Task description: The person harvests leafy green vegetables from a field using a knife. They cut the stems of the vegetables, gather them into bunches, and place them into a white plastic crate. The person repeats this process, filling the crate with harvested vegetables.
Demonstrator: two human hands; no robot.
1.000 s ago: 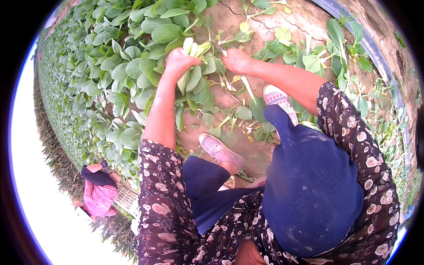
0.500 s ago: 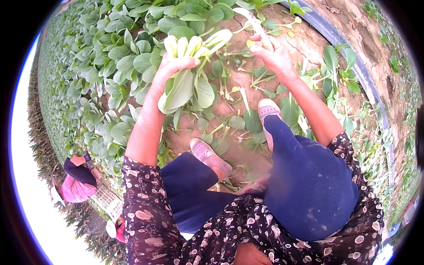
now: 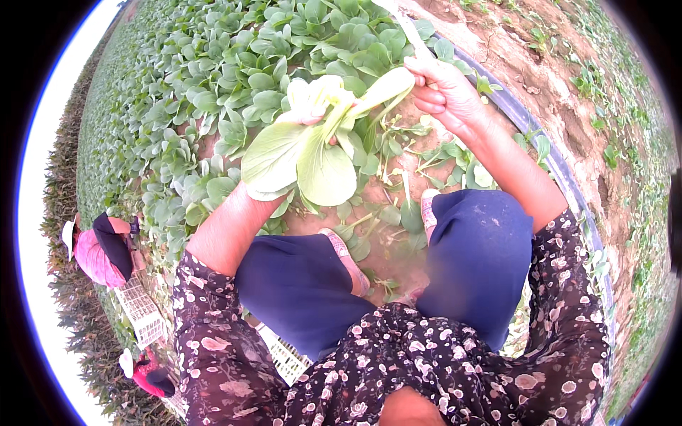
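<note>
While the left hand (image 3: 302, 117) hugs the leafy greens bunch (image 3: 305, 149), leaves hanging toward the knees, the right hand (image 3: 447, 92) pinches one pale stalk (image 3: 380, 89) just beside it.

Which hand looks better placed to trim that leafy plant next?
Probably the right hand: it grips a knife-like blade beside the pale stems. The left hand is full, clutching the bok choy plant.

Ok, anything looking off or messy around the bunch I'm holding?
Only loose leaves and stalks scattered on the bare soil between the pink shoes. The leafy green bunch in the left hand looks intact; the right hand grips its pale stalk ends. Nothing else stands out.
</note>
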